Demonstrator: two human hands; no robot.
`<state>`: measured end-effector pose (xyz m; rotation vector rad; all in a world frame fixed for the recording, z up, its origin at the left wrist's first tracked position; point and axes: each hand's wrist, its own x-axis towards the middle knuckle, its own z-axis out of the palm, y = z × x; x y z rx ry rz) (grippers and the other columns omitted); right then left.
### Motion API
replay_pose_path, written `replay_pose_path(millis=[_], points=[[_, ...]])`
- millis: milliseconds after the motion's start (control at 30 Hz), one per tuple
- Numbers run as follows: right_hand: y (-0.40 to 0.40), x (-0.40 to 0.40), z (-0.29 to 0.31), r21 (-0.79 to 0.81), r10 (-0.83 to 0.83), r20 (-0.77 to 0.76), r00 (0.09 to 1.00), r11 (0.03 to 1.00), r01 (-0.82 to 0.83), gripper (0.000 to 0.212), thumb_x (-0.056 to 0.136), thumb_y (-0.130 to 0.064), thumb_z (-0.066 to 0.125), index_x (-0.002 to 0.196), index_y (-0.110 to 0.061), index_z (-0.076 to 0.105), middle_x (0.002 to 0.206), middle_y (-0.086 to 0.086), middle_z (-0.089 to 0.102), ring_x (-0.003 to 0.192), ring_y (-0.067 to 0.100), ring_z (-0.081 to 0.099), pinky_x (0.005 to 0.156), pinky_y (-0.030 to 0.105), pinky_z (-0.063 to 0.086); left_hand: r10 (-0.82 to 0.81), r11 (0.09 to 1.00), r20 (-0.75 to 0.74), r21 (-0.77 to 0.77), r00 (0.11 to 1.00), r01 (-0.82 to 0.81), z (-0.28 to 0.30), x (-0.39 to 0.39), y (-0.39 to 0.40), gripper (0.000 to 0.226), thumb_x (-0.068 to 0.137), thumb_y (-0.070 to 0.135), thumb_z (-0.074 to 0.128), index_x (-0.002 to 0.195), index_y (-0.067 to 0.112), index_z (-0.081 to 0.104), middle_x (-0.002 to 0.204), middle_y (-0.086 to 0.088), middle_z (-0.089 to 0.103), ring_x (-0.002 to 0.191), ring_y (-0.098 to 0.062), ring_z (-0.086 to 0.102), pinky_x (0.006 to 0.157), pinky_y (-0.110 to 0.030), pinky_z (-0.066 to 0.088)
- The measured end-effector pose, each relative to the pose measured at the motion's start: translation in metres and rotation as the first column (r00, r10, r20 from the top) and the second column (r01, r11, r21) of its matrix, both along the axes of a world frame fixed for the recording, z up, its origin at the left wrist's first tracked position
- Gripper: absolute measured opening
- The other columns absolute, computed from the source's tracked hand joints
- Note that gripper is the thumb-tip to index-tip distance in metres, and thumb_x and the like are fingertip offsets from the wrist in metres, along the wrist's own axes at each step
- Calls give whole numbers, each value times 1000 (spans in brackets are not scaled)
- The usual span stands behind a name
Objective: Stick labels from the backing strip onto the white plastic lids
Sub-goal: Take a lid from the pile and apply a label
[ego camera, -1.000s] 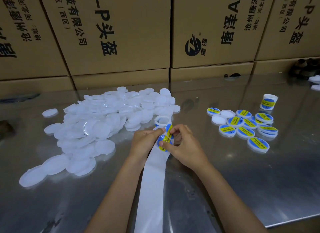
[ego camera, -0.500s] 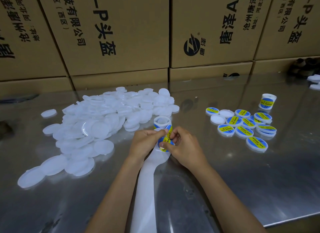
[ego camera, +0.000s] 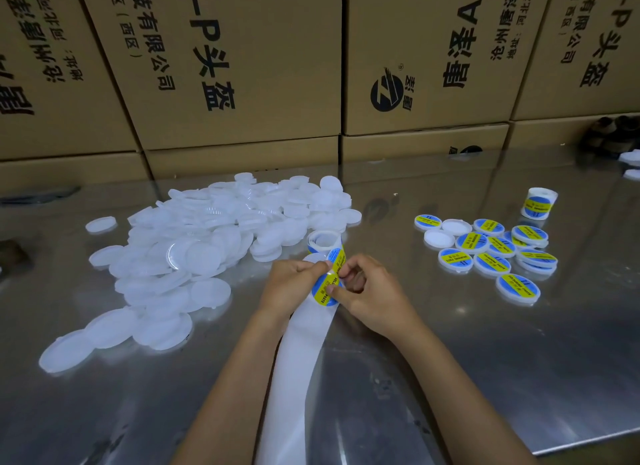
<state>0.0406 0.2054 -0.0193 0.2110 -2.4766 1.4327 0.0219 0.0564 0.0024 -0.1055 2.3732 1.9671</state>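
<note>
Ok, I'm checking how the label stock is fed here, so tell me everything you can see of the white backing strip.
The backing strip is a long, plain white band that looks like smooth, slightly glossy paper. Its bare, peeled part runs from the bottom edge of the picture, between the forearms, up over the steel table to the hands. There it carries blue-and-yellow labels, pinched by the left hand and right hand. Beyond them it ends in a small roll.
</note>
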Motion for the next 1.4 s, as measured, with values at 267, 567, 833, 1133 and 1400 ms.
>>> replay_pose_path(millis=[267,567,833,1133,1400], points=[[-2,0,1,60,-56,-68,996,996,60,22,76,-17,81,77,-18,59,65,-11,50,61,-1,50,56,11,38,-29,999,27,20,999,28,1,3,2,24,89,27,71,81,7,80,87,-16,77,74,-18,66,79,-31,53],[-4,4,5,6,13,-109,994,1000,-13,24,75,-2,74,73,-20,59,77,-10,55,65,5,49,61,12,39,19,999,-18,43,1000,-19,-3,0,2,23,89,20,73,82,-1,78,84,-20,75,73,-20,65,82,-36,56],[-1,14,28,-397,175,110,978,910,-118,25,82,9,62,69,-12,55,74,6,61,69,16,56,68,28,47,20,997,3,69,1000,-20,0,1,2,16,86,22,77,85,6,81,89,-17,77,80,-20,68,85,-35,56],[8,16,37,-746,276,129,952,660,-91,26,85,9,59,79,-14,48,75,5,62,67,14,60,57,21,46,-8,1000,-81,-28,997,5,0,1,3,14,85,16,75,73,10,75,53,10,57,47,0,49,51,-9,41],[5,13,35,-761,197,155,968,649,-10,28,83,11,64,103,-9,59,86,6,68,73,15,60,60,23,44,253,933,-217,312,943,-178,9,-2,-5,38,92,-10,45,106,16,69,112,-10,64,94,-34,71,61,-24,59]])
